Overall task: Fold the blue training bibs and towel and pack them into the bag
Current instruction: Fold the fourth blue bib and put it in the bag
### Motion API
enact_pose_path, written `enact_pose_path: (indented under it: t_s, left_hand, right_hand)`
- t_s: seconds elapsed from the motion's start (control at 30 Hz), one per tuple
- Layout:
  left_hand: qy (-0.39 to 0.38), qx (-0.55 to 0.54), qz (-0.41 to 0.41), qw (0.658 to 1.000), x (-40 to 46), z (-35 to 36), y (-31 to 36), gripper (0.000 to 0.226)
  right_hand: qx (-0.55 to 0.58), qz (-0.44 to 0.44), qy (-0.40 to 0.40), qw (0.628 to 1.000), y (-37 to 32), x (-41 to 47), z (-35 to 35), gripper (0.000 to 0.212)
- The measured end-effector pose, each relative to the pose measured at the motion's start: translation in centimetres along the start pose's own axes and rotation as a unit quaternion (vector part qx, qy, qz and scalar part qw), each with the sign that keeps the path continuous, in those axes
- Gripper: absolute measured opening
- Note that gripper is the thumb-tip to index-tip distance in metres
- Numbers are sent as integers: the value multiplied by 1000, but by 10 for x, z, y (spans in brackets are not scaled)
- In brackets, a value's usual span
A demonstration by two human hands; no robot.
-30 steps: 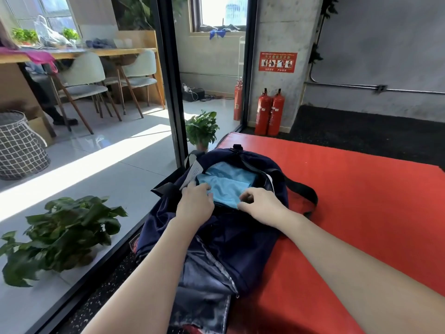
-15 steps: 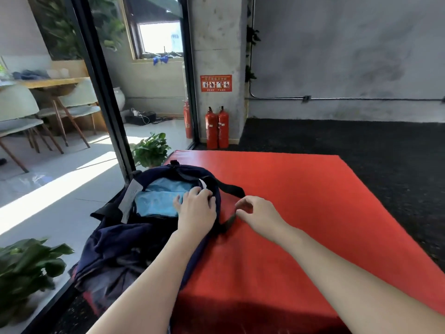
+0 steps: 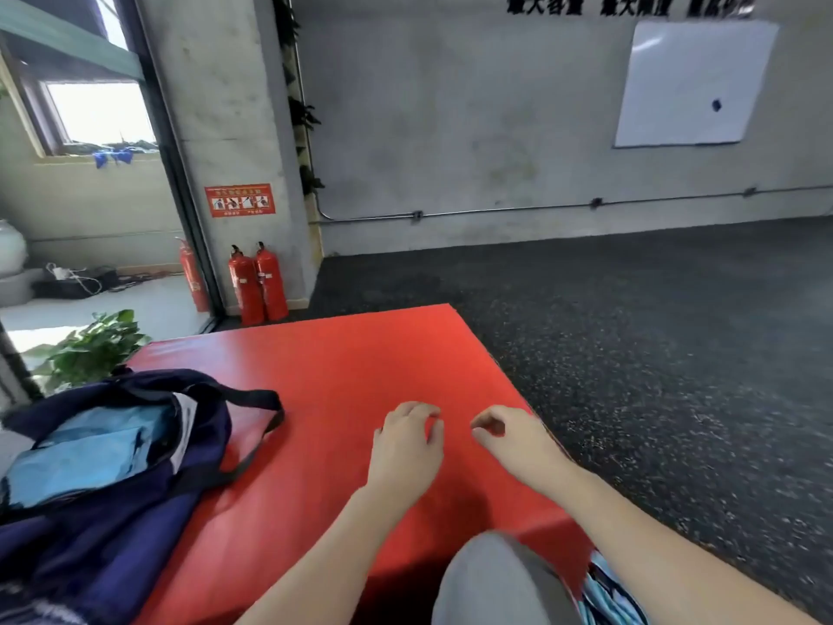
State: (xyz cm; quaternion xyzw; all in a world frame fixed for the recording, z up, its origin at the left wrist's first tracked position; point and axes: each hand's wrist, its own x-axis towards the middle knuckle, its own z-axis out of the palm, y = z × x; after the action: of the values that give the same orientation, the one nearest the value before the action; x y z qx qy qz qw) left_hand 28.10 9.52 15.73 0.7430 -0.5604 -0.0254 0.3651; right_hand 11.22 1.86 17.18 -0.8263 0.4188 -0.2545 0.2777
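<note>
Listing what lies on the red mat [image 3: 360, 367] at this moment:

Item, navy backpack [image 3: 112, 512]: lies on its back at the mat's left edge, mouth gaping upward, which keeps the opening reachable for packing. Its black strap [image 3: 252, 426] trails loose onto the mat.

Item, light blue folded cloth [image 3: 85, 448]: sits flat inside the open mouth. Whether it is bibs, towel or both cannot be told from this angle.

Item, left hand [image 3: 405, 448]: over bare mat, well apart from the backpack, fingers loosely curled, holding nothing.

Item, right hand [image 3: 514, 439]: just beside the left, thumb and fingers relaxed and slightly bent, also holding nothing. Both appear idle, likely because the packing is done or nearly so.

Item, striped blue cloth [image 3: 608, 593]: a scrap shows at the lower edge beside the person's grey-clad knee [image 3: 496, 579]; its nature is unclear.

Background: two red fire extinguishers [image 3: 257, 281] by the pillar, potted plant [image 3: 90, 349], whiteboard [image 3: 689, 83].

Judgement: zipping the backpack probably remains.
</note>
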Motion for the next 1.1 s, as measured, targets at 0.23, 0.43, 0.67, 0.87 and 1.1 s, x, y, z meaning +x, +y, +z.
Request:
enact_pose_path:
  t_s: [0.23, 0.43, 0.67, 0.87, 1.1]
  left_hand:
    - [-123, -29, 67, 990, -18, 67, 108, 29]
    - [-227, 11, 105, 968, -37, 112, 156, 36]
    - [-338, 48, 98, 935, -73, 179, 180, 39]
    - [-412, 136, 114, 894, -87, 227, 167, 42]
    - [-468, 159, 74, 866, -92, 280, 146, 39]
  right_hand:
    - [9, 128, 66, 990, 94, -60, -71, 15]
    - [1, 185, 73, 980, 141, -94, -92, 10]
    - [7, 264, 40, 964, 217, -142, -86, 7]
    - [23, 324, -18, 946, 278, -167, -55, 15]
    - [52, 365, -55, 928, 325, -178, -17, 16]
